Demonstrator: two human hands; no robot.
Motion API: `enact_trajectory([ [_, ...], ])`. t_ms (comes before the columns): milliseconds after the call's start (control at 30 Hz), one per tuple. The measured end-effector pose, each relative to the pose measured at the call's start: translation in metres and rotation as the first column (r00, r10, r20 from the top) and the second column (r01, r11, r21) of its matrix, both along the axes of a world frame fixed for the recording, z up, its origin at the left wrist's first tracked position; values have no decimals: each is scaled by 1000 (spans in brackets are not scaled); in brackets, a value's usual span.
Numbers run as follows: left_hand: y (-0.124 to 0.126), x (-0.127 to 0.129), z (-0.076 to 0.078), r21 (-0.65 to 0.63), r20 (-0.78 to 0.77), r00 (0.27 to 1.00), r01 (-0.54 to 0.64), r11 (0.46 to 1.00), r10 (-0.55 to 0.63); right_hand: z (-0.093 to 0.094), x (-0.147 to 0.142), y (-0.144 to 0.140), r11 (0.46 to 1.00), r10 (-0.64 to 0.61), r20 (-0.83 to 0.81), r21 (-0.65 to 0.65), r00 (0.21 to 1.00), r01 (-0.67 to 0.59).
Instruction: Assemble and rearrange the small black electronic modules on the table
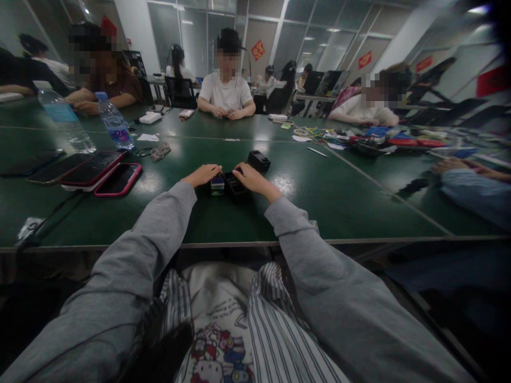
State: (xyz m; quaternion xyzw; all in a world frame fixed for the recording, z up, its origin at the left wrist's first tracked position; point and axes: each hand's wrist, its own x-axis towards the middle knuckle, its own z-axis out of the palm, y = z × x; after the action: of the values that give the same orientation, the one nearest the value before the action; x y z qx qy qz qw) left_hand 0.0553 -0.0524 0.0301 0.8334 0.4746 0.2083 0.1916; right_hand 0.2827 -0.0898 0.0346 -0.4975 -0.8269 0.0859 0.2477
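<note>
A large room with glass partitions and red wall decorations holds a long green table [327, 202], and several other people sit around it at their own work. The person wearing the camera sits at the near edge, both arms in grey sleeves stretched forward over the tabletop.

The left hand [203, 174] lies palm down, its fingers curled over a small stack of coloured blocks [217, 185], touching its top. The right hand [252, 179] lies just beside it, palm down, fingers reaching across the far end of a black tray [235, 187] with compartments. Whether either hand pinches anything cannot be told; the fingertips are too small to read. The stack and the tray sit side by side between the two hands, touching or nearly so, with the stack on the left and the tray on the right. A second black box [259, 160] stands just beyond the right hand, apart from it.

To the left lie two phones in red cases [104, 173], and farther back two water bottles [115, 123] stand upright. A pair of glasses [158, 153] lies near the bottles. At the right, a co-worker's blue sleeve [477, 192] rests on the table, well apart from the person's hands, and a clutter of coloured items [371, 139] spreads across the far right.
</note>
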Motion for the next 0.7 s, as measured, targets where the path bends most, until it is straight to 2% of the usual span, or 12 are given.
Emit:
enact_trajectory([
  [700,-4,1,4,13,-14,1000,-5,1000,5,2,0,-3,1000,7,-12,-10,1000,-7],
])
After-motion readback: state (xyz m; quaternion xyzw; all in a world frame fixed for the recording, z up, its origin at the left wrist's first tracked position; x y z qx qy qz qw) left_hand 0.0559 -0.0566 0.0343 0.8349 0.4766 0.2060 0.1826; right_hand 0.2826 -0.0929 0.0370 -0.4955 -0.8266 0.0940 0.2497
